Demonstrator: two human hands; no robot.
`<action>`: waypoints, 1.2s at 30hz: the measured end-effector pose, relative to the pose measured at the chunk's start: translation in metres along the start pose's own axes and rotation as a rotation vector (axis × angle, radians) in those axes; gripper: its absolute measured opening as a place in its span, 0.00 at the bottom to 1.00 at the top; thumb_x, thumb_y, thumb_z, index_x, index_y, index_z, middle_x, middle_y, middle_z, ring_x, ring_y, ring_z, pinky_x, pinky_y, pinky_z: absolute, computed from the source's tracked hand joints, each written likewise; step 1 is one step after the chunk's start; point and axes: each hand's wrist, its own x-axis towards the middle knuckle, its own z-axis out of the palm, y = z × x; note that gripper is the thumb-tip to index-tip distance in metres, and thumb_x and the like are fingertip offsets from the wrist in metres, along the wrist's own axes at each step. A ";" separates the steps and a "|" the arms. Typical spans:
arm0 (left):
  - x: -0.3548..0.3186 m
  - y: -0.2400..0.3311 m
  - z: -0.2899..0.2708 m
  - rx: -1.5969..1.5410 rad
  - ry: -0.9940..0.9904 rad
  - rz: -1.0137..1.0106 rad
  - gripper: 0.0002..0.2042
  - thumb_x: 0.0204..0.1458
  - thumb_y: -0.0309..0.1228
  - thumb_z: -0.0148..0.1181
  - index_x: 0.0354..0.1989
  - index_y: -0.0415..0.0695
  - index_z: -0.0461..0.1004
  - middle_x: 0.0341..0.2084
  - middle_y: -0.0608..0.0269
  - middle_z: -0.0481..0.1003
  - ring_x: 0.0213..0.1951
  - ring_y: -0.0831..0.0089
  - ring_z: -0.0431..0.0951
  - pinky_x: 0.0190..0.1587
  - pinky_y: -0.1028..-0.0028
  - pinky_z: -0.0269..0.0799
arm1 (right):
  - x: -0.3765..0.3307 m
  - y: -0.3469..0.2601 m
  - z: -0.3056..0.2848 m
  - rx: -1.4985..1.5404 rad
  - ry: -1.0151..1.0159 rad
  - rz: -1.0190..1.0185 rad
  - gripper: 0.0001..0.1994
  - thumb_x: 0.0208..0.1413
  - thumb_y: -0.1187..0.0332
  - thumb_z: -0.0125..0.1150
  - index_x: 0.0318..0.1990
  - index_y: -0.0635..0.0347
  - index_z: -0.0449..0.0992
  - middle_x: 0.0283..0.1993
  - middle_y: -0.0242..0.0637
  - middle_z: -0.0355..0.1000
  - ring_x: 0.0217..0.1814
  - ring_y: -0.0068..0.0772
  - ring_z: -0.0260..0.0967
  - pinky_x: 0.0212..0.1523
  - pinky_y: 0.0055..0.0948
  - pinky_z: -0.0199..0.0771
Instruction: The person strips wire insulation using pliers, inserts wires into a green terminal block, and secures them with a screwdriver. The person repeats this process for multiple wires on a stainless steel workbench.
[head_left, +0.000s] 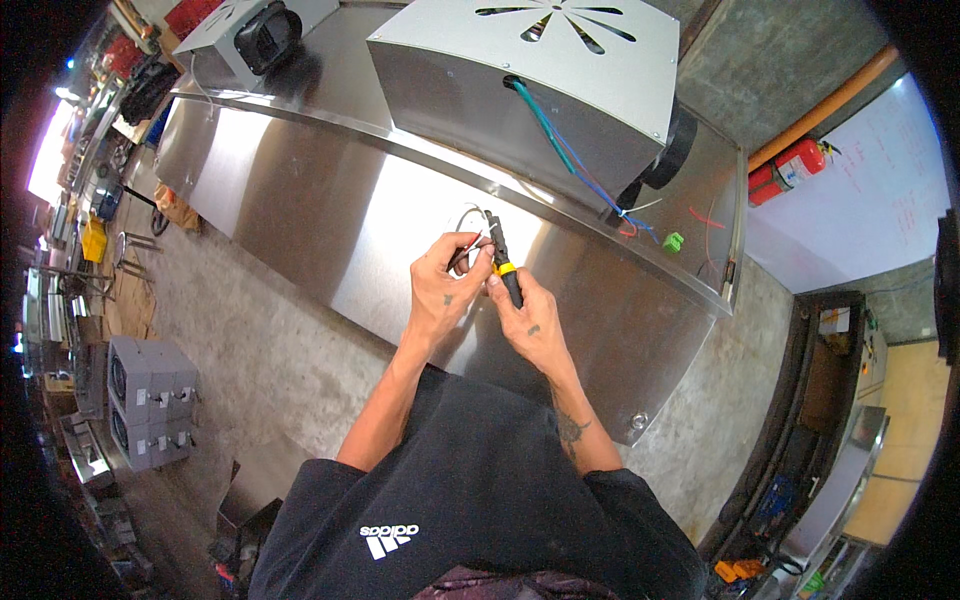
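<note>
Pliers [505, 268] sit in the right hand [530, 318] — wires [479, 240] in the left [437, 287].

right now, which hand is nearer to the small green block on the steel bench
Right. The right hand, around a black-and-yellow tool, is left of the green block and closer to the person's body; the left hand is farther left.

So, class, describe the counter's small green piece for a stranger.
Start at the large metal box on the steel counter. Just right of the end of its blue wire lies the green piece, chunky, unlike the thin red wire beside it.
</note>
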 end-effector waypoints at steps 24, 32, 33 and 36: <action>0.004 0.006 0.000 0.098 0.032 0.068 0.08 0.59 0.25 0.71 0.43 0.35 0.85 0.30 0.63 0.82 0.29 0.83 0.74 0.32 0.78 0.72 | 0.003 0.010 0.006 -0.031 0.055 -0.174 0.24 0.76 0.53 0.57 0.36 0.70 0.67 0.32 0.59 0.70 0.33 0.57 0.72 0.37 0.50 0.71; 0.005 0.004 0.001 0.116 0.041 0.113 0.07 0.59 0.25 0.72 0.41 0.35 0.85 0.29 0.62 0.82 0.27 0.82 0.74 0.30 0.77 0.71 | 0.004 0.009 0.004 -0.009 0.041 -0.153 0.24 0.75 0.52 0.56 0.36 0.69 0.66 0.32 0.60 0.69 0.35 0.62 0.71 0.39 0.53 0.70; 0.005 0.002 0.001 0.114 0.048 0.130 0.07 0.59 0.25 0.72 0.41 0.35 0.85 0.29 0.62 0.82 0.27 0.82 0.74 0.30 0.77 0.71 | 0.004 0.008 0.004 -0.001 0.048 -0.165 0.25 0.76 0.52 0.56 0.36 0.69 0.66 0.33 0.61 0.69 0.35 0.62 0.71 0.39 0.53 0.70; 0.004 0.004 0.001 0.115 0.036 0.087 0.07 0.58 0.25 0.72 0.41 0.35 0.85 0.29 0.62 0.82 0.27 0.82 0.74 0.30 0.76 0.72 | 0.005 0.015 0.005 -0.040 0.046 -0.182 0.25 0.75 0.52 0.56 0.36 0.69 0.65 0.34 0.61 0.68 0.35 0.63 0.70 0.40 0.53 0.70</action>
